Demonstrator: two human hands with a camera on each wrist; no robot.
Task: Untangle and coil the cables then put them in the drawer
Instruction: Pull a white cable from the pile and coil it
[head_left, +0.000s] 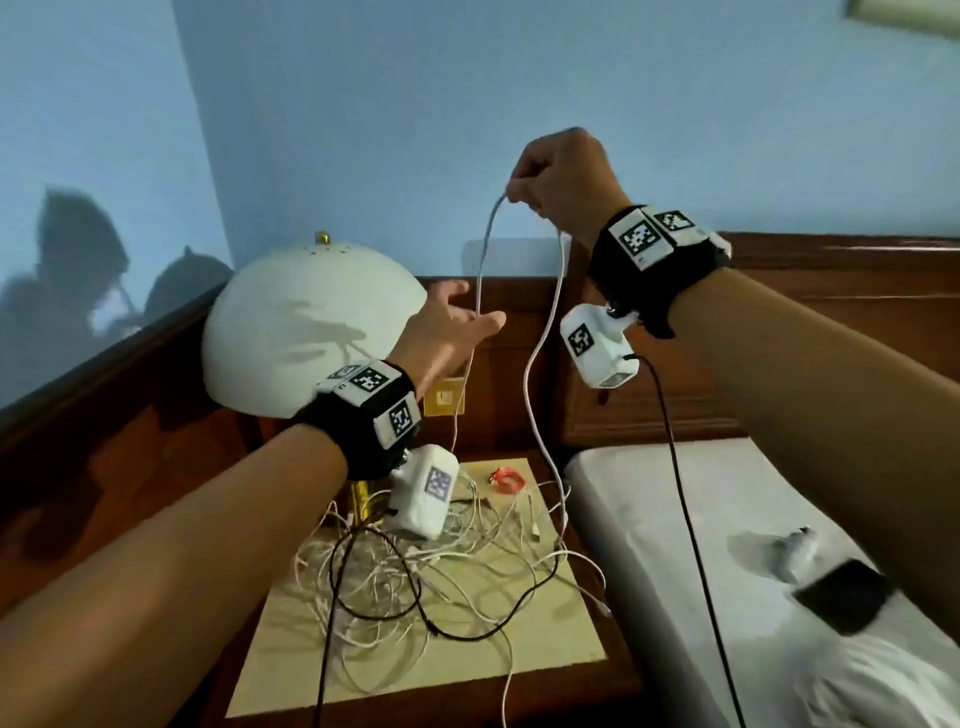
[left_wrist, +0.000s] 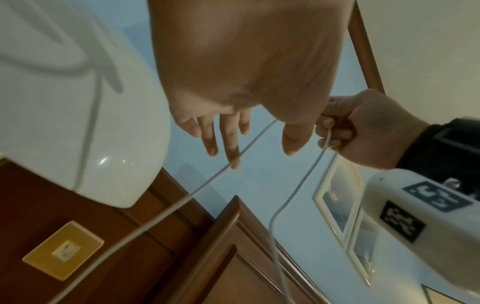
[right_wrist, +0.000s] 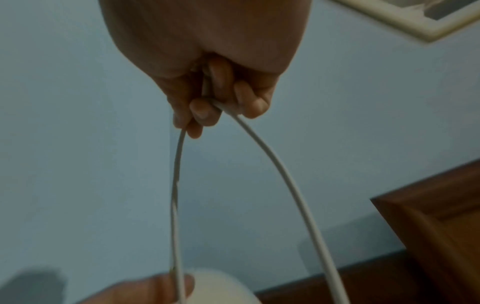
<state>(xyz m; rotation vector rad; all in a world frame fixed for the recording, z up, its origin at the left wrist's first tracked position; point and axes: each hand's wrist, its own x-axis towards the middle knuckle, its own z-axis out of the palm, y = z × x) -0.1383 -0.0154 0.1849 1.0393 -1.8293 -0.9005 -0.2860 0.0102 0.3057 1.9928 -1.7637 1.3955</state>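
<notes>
Where the white cable (head_left: 540, 353) is folded over at the upper centre of the head view, the right hand (head_left: 563, 179) is clenched around it, so two strands hang down toward the tangle of cables (head_left: 415, 571) on the table (head_left: 550, 639) at the lower centre. One strand runs past the left hand (head_left: 452, 327), whose fingers (left_wrist: 232, 144) are spread and relaxed; a fingertip seems to touch the strand in the left wrist view, but nothing is gripped there. The right wrist view shows the fold pinched between curled fingers (right_wrist: 205, 111), both strands leaving the fist downward.

Judging by how it drapes, the cable is light, limp and smooth, likely to slide through a loose grip and to snag on its neighbours if pulled hard. A sensible place to take hold seems to be the left strand just below the fold, letting it run through the fingers to feed the coil while the right hand keeps the loop. A thin black cable (head_left: 405, 603) crosses the heap and could be dragged along.

Left of centre a white domed lamp (head_left: 306, 322) stands close to the left hand; a bed (head_left: 691, 545) fills the lower right, with a dark phone (head_left: 844, 597) lying on it. No drawer is in view.
</notes>
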